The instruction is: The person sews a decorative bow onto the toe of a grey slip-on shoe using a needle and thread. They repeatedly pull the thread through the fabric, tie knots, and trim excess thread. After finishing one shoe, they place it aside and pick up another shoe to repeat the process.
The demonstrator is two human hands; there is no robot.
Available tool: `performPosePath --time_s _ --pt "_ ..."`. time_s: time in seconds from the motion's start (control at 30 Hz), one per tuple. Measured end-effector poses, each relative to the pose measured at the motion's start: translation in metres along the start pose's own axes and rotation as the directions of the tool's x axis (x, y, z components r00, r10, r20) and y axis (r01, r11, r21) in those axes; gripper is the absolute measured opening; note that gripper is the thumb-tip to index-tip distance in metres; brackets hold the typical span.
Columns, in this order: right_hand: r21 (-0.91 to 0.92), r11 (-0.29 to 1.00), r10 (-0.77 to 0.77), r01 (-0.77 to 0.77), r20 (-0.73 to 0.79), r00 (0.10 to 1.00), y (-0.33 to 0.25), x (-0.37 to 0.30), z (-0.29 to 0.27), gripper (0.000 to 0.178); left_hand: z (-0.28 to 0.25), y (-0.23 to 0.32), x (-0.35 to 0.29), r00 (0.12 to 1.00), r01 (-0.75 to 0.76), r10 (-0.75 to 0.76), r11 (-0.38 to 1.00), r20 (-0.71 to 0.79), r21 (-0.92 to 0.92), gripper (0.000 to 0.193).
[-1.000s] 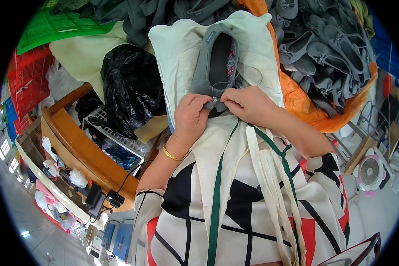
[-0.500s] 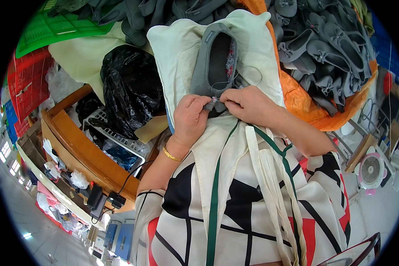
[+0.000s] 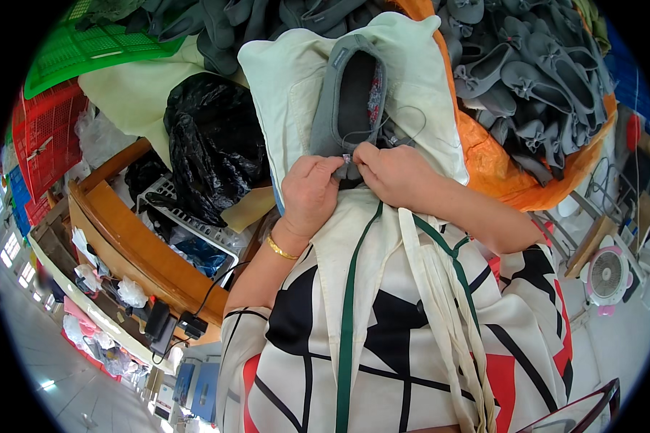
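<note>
A grey slip-on shoe (image 3: 327, 108) lies on a pale, cloth-covered cushion (image 3: 282, 79), its toe toward me. At the toe sits a grey bow (image 3: 344, 173) with a small shiny ornament (image 3: 347, 158) at its middle. My left hand (image 3: 309, 191) is closed, thumb and forefinger pinching the bow's left side by the ornament. Just right of the ornament, my right hand (image 3: 397, 177) is closed in a pinch; what its fingertips hold is hidden. Grey thread (image 3: 424, 123) loops over the shoe opening and the cushion beside it.
Many grey bow-trimmed shoes (image 3: 534, 79) fill an orange sack (image 3: 491, 162) at far right; more lie at the back. To the left are a black plastic bag (image 3: 213, 137), a white basket (image 3: 195, 224), a wooden drawer (image 3: 144, 245) and red (image 3: 47, 137) and green (image 3: 101, 47) crates.
My right fingertips have shifted slightly left and up, closer to the ornament, with the fingers curled more. My left hand keeps its pinch. The shoe is almost unmoved.
</note>
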State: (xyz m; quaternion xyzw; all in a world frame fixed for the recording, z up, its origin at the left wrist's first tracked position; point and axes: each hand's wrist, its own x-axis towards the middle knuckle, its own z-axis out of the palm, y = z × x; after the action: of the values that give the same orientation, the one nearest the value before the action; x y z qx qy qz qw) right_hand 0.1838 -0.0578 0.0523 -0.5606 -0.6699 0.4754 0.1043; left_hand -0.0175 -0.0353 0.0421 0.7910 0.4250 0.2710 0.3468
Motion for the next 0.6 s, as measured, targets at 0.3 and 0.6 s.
performPosePath --time_s 0.3,0.6 --pt "-0.048 0.997 -0.066 0.065 -0.012 0.998 0.002 0.008 0.005 0.014 0.001 0.000 -0.004 0.998 0.054 -0.056 0.997 -0.025 -0.060 0.032" --pt "-0.040 0.997 -0.075 0.072 -0.071 0.995 0.004 -0.001 0.009 0.014 0.000 0.007 -0.007 0.990 0.135 -0.138 0.988 -0.030 -0.080 0.030"
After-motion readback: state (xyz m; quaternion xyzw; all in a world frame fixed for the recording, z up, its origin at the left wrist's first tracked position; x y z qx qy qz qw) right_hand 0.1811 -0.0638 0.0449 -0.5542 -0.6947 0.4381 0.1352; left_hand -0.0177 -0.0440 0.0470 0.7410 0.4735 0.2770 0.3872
